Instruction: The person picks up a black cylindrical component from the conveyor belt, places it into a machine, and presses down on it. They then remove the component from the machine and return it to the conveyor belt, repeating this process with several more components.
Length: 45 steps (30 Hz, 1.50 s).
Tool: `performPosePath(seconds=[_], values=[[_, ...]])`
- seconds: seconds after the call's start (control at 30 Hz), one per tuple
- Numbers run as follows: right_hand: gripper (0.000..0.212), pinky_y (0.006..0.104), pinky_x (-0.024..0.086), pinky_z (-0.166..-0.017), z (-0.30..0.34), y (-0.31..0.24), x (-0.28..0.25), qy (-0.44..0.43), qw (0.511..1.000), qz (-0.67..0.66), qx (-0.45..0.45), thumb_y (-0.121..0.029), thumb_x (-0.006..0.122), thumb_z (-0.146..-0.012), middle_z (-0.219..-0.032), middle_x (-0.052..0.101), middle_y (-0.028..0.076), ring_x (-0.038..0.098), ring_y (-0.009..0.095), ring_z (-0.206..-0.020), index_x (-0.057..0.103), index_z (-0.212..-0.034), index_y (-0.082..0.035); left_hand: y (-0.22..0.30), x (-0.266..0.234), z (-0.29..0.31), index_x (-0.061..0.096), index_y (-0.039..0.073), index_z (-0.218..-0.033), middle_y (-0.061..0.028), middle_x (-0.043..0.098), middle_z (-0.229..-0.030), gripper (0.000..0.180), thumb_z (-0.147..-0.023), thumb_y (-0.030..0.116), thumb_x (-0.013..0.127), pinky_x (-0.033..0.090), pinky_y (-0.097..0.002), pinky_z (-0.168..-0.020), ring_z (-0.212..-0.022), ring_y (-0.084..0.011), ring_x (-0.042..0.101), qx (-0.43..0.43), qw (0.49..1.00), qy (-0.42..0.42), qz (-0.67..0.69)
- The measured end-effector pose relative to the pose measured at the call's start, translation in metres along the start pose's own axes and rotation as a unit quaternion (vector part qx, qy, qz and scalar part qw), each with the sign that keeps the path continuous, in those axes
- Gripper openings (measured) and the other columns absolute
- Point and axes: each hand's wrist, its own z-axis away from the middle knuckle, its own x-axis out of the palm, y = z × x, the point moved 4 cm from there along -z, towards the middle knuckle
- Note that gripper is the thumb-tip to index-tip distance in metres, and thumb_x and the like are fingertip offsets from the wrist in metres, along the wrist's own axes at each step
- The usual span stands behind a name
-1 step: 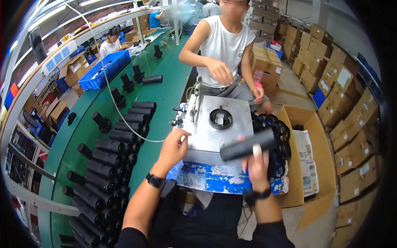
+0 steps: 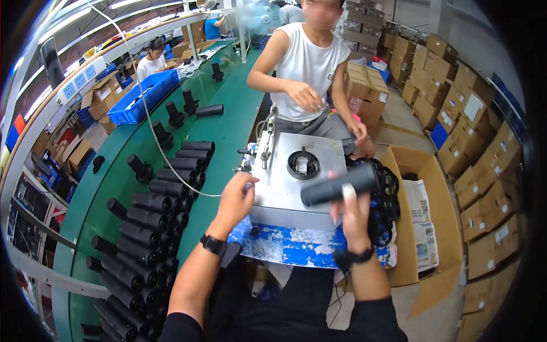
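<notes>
My right hand (image 2: 354,219) grips a black ribbed cylinder (image 2: 333,187), holding it tilted above the near right part of a metal box. The cylinder is slightly blurred. Set into the top of this silver box (image 2: 279,187) is a round black fixture (image 2: 303,165) with a bright square centre. My left hand (image 2: 235,199) is at the box's near left edge, thumb and fingers apart, with nothing visible between them. Just beyond it, a metal valve assembly with fittings (image 2: 266,149) stands along the box's left side.
Many black cylinders (image 2: 151,219) lie stacked on the green bench (image 2: 219,165) at left, others upright. Black round parts (image 2: 384,199) are piled right of the box, beside an open carton (image 2: 450,228). Across from me sits a person (image 2: 310,68). A pale hose (image 2: 162,145) crosses the bench.
My right hand has moved the cylinder slightly away from me and left. My left hand has shifted slightly left and away. The person opposite has moved their hands a little.
</notes>
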Motion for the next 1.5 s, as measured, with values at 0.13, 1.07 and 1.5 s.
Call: performPosePath(seconds=[0.13, 1.07, 1.5], values=[[0.040, 0.0223, 0.045, -0.048, -0.104, 0.024, -0.001, -0.001, 0.972, 0.221, -0.081, -0.028, 0.069, -0.102, -0.093, 0.067, 0.007, 0.059, 0.009, -0.057, 0.052, -0.127, -0.002, -0.044, 0.019, -0.021, 0.068, 0.002, -0.104, -0.0168, 0.065, -0.105, 0.015, -0.090, 0.001, 0.064, 0.052, -0.0437, -0.090, -0.103, -0.0383, 0.065, -0.048, 0.999, 0.013, -0.008], [0.067, 0.0316, 0.056, -0.081, -0.146, 0.071, -0.017, -0.144, 0.878, 0.455, 0.035, -0.028, 0.093, -0.076, -0.107, 0.071, 0.010, 0.069, 0.015, -0.091, 0.058, -0.126, 0.000, -0.143, 0.022, -0.062, 0.062, 0.001, -0.122, -0.0189, 0.060, -0.131, 0.026, -0.101, 0.017, 0.059, 0.048, -0.0445, -0.104, -0.122, -0.0400, 0.060, -0.081, 0.994, 0.009, -0.067], [0.061, 0.0276, 0.052, -0.065, -0.138, 0.068, -0.006, -0.105, 0.875, 0.472, 0.013, -0.028, 0.091, -0.079, -0.090, 0.071, 0.005, 0.064, 0.010, -0.073, 0.062, -0.125, 0.001, -0.180, 0.044, -0.100, 0.058, -0.003, -0.138, -0.0240, 0.059, -0.144, 0.050, -0.111, 0.037, 0.044, 0.041, -0.0430, -0.116, -0.138, -0.0388, 0.052, -0.085, 0.978, -0.160, -0.108]])
